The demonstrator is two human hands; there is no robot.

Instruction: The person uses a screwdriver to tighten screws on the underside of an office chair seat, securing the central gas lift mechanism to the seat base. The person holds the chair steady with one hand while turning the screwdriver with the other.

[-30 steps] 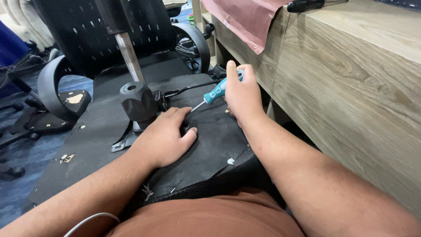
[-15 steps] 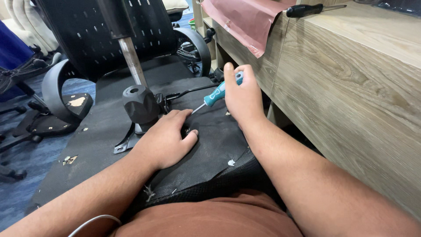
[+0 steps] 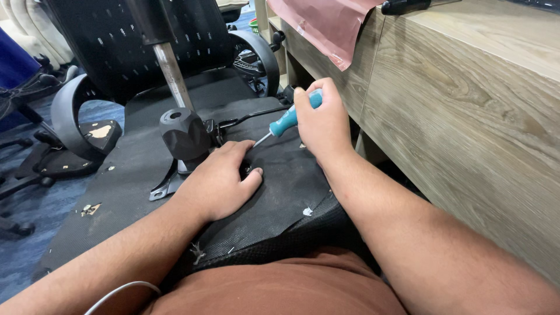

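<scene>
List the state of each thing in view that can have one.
Right hand: closed around screwdriver handle.
Screwdriver: held, tilted, tip down on seat base.
Left hand: flat, pressing on seat base.
Seat base: upturned across the lap, fabric torn in spots.
Gas cylinder: fitted in its black mount, pointing up.

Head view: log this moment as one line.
left hand: flat on chair seat underside | right hand: holds teal screwdriver, tip near left fingers | black mechanism: beside left hand
</scene>
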